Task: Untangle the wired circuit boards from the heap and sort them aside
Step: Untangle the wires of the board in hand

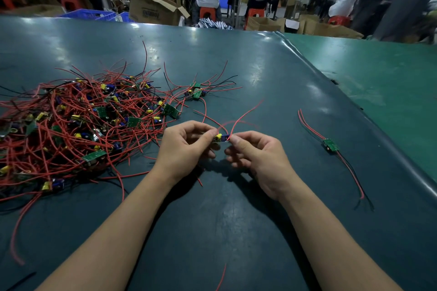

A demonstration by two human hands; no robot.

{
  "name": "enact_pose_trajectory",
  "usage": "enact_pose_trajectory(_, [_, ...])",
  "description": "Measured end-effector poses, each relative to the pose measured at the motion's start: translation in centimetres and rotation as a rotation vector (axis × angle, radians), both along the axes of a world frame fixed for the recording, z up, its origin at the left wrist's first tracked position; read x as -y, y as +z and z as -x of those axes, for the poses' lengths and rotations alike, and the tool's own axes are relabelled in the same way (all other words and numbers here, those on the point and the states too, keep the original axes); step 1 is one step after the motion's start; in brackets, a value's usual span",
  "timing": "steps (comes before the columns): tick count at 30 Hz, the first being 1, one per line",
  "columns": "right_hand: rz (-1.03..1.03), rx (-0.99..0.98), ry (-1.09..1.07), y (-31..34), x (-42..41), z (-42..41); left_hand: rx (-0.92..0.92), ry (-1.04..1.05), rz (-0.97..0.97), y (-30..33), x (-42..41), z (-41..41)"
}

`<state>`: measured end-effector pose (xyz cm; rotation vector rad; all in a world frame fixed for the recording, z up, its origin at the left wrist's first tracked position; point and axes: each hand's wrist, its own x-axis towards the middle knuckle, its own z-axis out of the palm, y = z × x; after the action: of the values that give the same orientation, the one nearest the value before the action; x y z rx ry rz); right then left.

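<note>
Both hands' fingers (208,138) pinching board (221,137)

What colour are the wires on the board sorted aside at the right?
Mostly red, with a black one alongside, on the sorted board; the head view shows it.

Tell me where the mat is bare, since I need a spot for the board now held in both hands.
Bare mat lies between the right hand and the lone sorted board, and beyond that board towards the mat's far edge. More room lies near the forearms. Crowded: the heap to the left, and the small cluster beyond the left hand.
</note>
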<state>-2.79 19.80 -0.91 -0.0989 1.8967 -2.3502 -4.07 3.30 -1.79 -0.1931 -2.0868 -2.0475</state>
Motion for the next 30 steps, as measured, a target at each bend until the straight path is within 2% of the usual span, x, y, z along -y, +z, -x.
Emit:
enact_pose_trajectory(3, [0.033, 0.014, -0.003, 0.12, -0.19, 0.03, -0.004, -0.071, -0.039, 0.24, 0.13, -0.06])
enact_pose_trajectory(10, [0.002, -0.048, -0.009, 0.08, -0.12, -0.02, -0.089, -0.165, 0.031, 0.15, 0.35, -0.2])
enact_pose_trajectory(13, [-0.009, -0.051, -0.025, 0.05, -0.14, 0.01, -0.082, -0.131, -0.086, 0.31, 0.45, -0.05])
enact_pose_trajectory(17, [-0.016, -0.069, -0.022, 0.1, -0.13, -0.06, 0.094, -0.193, -0.379, 0.26, 0.36, 0.4])
enact_pose_trajectory(22, [-0.024, -0.068, -0.035, -0.13, 0.05, 0.06, 0.11, -0.209, -0.108, -0.11, 0.26, 0.26])
enact_pose_trajectory(27, [-0.001, -0.048, -0.123, -0.41, 0.01, 0.22, 0.134, -0.265, -0.052, -0.18, 0.16, 0.15])
enact_pose_trajectory(30, [0.022, -0.052, -0.157, -0.74, -0.01, 0.37, 0.112, -0.228, -0.025, -0.12, -0.01, 0.06])
